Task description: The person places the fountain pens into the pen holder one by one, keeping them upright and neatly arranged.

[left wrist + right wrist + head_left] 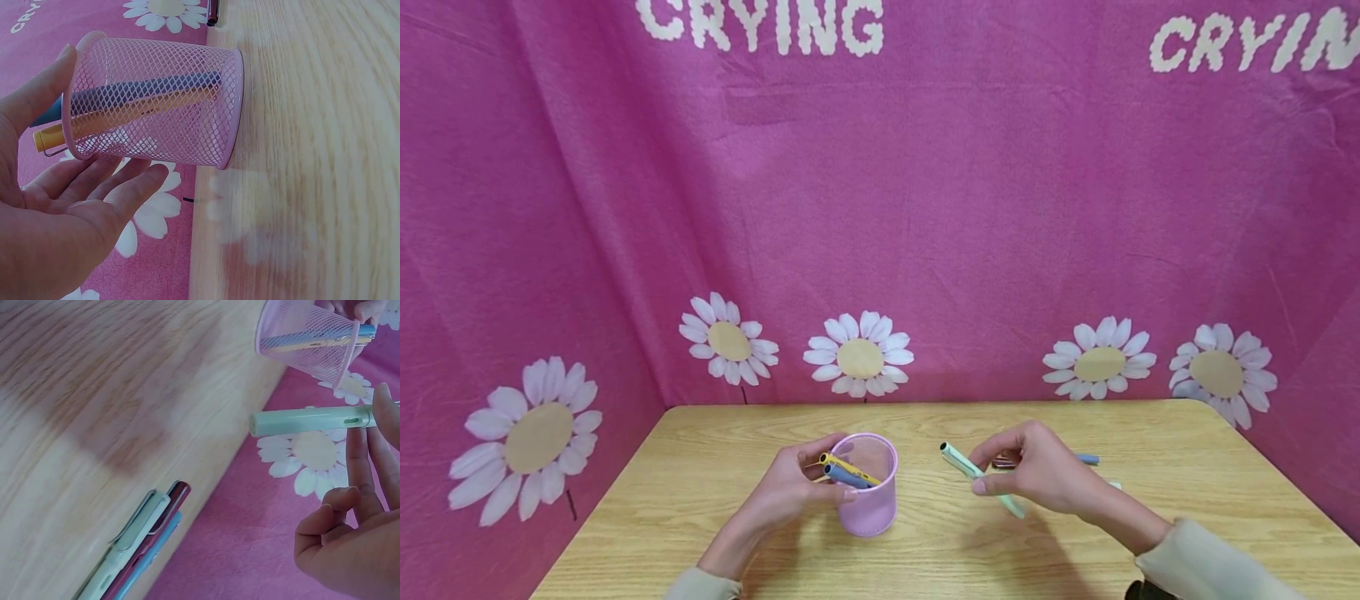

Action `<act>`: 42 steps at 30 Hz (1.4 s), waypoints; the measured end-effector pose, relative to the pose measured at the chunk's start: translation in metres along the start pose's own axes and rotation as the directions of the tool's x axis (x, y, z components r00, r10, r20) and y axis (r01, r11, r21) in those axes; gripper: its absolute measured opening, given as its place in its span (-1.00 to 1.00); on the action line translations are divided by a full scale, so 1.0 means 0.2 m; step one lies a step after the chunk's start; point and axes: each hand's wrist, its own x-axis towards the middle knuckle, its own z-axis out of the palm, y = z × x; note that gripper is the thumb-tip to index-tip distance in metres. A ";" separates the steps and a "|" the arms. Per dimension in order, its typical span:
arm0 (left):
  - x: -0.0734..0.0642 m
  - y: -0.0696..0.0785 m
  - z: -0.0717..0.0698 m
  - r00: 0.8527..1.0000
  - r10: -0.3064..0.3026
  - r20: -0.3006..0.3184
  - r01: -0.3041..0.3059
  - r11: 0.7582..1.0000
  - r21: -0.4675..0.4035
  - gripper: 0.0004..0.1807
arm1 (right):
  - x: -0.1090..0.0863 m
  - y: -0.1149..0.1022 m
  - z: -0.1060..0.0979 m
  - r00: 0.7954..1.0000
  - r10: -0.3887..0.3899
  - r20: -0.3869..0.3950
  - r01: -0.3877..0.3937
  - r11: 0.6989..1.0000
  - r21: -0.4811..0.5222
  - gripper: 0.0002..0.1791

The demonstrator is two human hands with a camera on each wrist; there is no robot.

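Observation:
A pink mesh pen cup (869, 508) stands upright on the wooden table, held near its rim by my left hand (797, 482), with the thumb on one side and the fingers on the other. Inside it lean a yellow pen (53, 135) and a blue pen (147, 85). To the right of the cup, my right hand (1037, 467) pinches a mint green pen (306, 420) between thumb and fingers, above the table and apart from the cup. Beyond that hand lie another mint green pen (128, 544), a dark red pen (178, 494) and a light blue pen (156, 550), side by side.
The wooden table (700, 467) meets a magenta cloth (970, 208) with printed daisies and white letters along its back and sides. In the head view my right hand partly covers the pens lying on the table. A dark object (1146, 590) shows at the bottom edge.

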 end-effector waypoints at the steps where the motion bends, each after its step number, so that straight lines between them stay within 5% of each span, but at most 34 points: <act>1: 0.00 0.00 0.00 1.000 0.000 0.000 0.000 1.000 0.001 -0.06 | 0.00 -0.01 0.00 1.000 -0.002 -0.005 0.002 1.000 -0.002 -0.81; 19: 0.01 -0.01 0.00 1.000 0.007 0.005 -0.007 1.000 0.001 -0.07 | 0.09 -0.10 0.07 0.997 -0.014 -0.072 0.011 0.999 -0.047 -0.80; 42: 0.00 0.00 0.00 1.000 0.001 -0.011 -0.001 1.000 0.024 -0.07 | 0.23 -0.24 0.14 0.988 -0.075 -0.135 0.081 0.996 0.039 -0.77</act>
